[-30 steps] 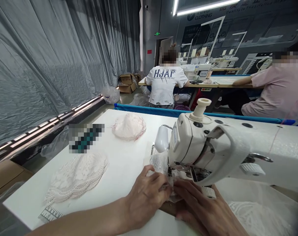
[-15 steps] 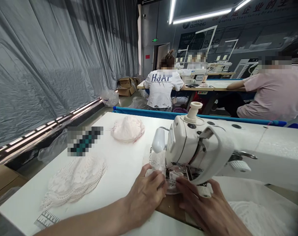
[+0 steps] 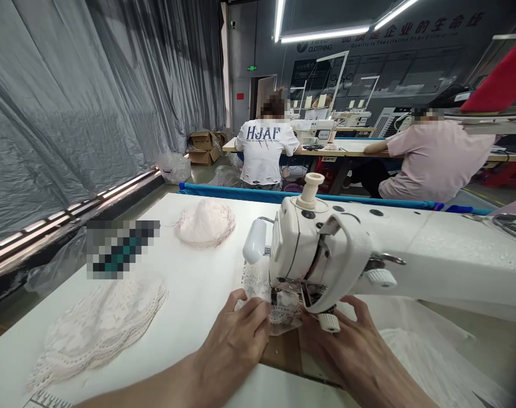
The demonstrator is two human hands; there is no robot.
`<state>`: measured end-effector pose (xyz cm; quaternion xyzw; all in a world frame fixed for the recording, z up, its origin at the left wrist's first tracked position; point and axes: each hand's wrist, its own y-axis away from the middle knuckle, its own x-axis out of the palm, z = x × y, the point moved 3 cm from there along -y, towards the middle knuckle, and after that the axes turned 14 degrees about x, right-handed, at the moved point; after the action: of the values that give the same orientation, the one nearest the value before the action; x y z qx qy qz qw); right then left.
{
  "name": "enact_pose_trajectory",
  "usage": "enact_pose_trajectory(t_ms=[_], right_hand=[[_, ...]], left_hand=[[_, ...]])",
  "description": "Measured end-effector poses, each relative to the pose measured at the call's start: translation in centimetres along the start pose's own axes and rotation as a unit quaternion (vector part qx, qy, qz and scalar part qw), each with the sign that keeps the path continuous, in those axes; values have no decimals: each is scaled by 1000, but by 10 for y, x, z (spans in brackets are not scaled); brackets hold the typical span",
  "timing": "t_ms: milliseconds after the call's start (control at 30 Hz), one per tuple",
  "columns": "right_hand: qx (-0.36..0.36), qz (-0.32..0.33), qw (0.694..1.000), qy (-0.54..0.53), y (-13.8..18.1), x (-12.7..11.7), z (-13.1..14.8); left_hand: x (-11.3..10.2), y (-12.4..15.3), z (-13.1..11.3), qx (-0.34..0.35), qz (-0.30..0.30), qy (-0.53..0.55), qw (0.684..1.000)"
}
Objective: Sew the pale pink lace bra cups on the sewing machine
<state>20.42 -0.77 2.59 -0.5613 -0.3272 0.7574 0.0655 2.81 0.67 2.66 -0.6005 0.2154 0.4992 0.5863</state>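
White lace fabric [image 3: 284, 313] lies under the needle area of a white sewing machine [image 3: 347, 238], with more of it running up behind the presser foot [image 3: 274, 296]. On the left part of the lace, my left hand [image 3: 241, 328] has its fingers curled and pressed down, close to the foot. My right hand [image 3: 345, 343] grips the right edge of the same lace, its fingertips partly hidden below the machine head. Left on the white table sit a stack of scalloped lace pieces [image 3: 102, 326] and a rounded pile of pale lace [image 3: 204, 222].
A pixelated dark item [image 3: 124, 249] lies at the table's left edge. Sheer white material [image 3: 428, 345] rests right of my right hand. Beyond a blue cloth edge [image 3: 236, 192], two people sit at other benches. Cardboard boxes [image 3: 204, 148] stand by the curtain.
The view has swung to the right, so everything appears further left. More of the lace between my hands shows beside the presser foot. Both hands stay on the fabric.
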Motion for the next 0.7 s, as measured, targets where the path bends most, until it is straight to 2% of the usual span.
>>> enact_pose_trajectory(t_ms=[133,333,467,567,700], right_hand=[[-29,-13,999,-6,0,0,7],[-20,20,1000,11,-1,0,6],[-78,-4,997,23,1,4,8],[-114,32,992,43,7,12,5],[-108,72,990,48,15,18,-2]], left_hand=[[0,0,-2,14,-4,-17,1000],[0,-1,-2,15,8,-29,999],[-2,-1,-3,18,12,-40,999],[-3,-1,-3,20,7,-49,999],[-3,1,-2,19,4,-53,998]])
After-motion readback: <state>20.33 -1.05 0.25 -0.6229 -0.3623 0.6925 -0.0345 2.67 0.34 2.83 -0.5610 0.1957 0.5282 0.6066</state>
